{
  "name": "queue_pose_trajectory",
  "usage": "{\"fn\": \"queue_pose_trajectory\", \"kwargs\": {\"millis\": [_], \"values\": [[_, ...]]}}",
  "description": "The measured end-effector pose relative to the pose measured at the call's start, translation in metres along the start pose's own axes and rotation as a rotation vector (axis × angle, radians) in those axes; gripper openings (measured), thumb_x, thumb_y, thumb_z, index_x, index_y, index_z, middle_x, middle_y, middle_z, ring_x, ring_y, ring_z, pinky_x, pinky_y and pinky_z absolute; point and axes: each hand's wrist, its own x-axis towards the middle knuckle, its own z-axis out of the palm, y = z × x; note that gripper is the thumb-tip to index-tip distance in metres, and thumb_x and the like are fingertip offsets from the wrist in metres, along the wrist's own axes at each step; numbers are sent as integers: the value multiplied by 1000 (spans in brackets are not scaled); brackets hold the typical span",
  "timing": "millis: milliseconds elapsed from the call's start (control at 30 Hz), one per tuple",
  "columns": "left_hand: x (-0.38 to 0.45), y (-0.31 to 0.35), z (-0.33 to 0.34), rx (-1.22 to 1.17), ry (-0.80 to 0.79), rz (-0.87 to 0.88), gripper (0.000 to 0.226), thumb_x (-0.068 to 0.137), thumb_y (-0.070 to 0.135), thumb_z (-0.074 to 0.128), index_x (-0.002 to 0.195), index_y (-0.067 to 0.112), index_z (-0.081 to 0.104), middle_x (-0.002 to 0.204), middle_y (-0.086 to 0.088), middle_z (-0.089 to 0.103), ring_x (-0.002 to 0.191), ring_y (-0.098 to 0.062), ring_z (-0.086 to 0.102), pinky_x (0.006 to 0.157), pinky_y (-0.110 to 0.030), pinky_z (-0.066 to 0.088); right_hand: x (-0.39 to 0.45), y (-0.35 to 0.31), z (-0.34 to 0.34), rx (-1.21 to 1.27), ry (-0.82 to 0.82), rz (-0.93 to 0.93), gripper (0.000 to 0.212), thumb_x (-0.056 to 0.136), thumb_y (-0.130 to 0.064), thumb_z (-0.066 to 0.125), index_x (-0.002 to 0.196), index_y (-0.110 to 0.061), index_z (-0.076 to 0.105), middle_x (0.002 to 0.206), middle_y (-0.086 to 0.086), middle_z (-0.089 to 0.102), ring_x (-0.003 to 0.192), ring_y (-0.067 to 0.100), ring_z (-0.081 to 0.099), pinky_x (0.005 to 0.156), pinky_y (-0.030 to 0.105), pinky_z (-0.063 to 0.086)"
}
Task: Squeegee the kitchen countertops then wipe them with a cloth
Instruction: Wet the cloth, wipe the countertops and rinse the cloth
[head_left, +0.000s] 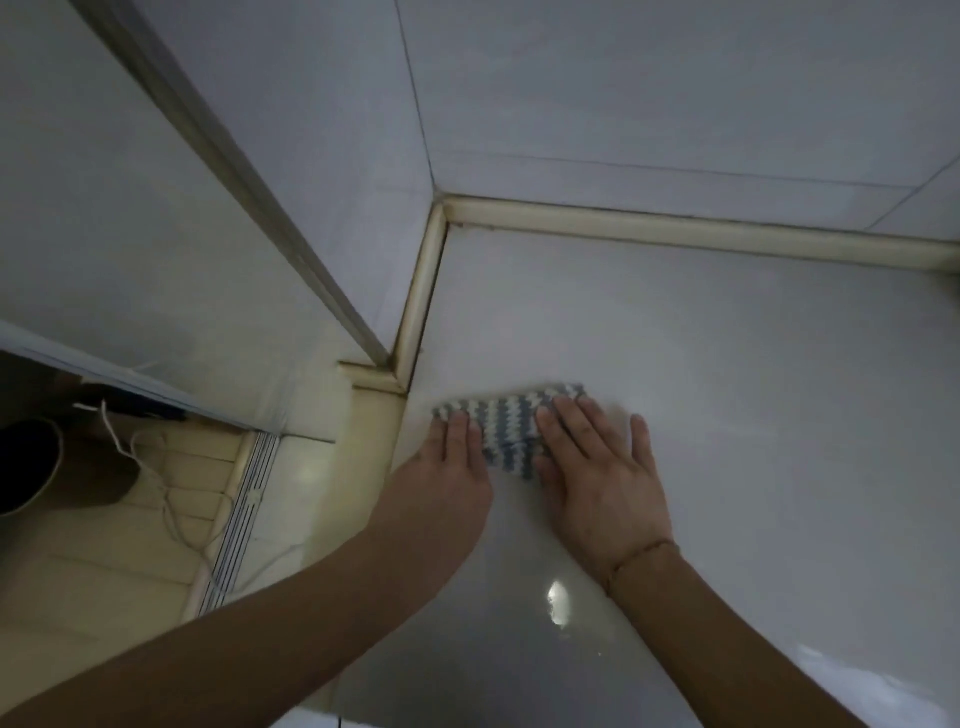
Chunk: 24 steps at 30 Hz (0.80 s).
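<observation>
A folded cloth (506, 423) with blue-grey and white zigzag stripes lies flat on the glossy white countertop (701, 389), near the counter's left corner. My left hand (449, 467) presses on the cloth's left end with straight fingers. My right hand (597, 467) lies flat over its right part, fingers spread, thumb out on the bare counter. A thin red cord circles my right wrist. No squeegee is in view.
A cream backsplash strip (675, 228) runs along the back and left sides of the counter below white wall tiles (623, 88). Left of the counter edge, the floor below holds a white cable (171, 499), a dark round container (26, 467) and a metal door track (239, 519).
</observation>
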Motion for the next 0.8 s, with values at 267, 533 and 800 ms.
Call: {"fn": "queue_pose_trajectory", "kwargs": {"millis": [267, 533, 800], "values": [[134, -28, -43, -115, 84, -185, 61, 96, 15, 35, 149, -4, 12, 157, -18, 14, 144, -31, 17, 115, -39, 21, 122, 26, -25, 21, -198, 86, 53, 102, -35, 18, 155, -29, 11, 164, -5, 5, 150, 16, 1, 119, 51, 0], [189, -50, -62, -95, 214, -184, 26, 92, 1, 40, 111, -5, 57, 117, -26, 56, 108, -37, 56, 90, -42, 46, 205, 38, -21, 33, 3, 59, 48, 95, -22, 44, 143, -21, 44, 153, 6, 35, 140, 28, 31, 112, 44, 30], [103, -28, -52, 186, 113, -19, 31, 95, 1, 36, 117, -3, 58, 115, -22, 59, 104, -37, 59, 79, -42, 48, 141, 11, -25, -210, 24, -73, 30, 91, -14, 42, 110, -17, 65, 109, 13, 64, 101, 33, 61, 88, 40, 39]]}}
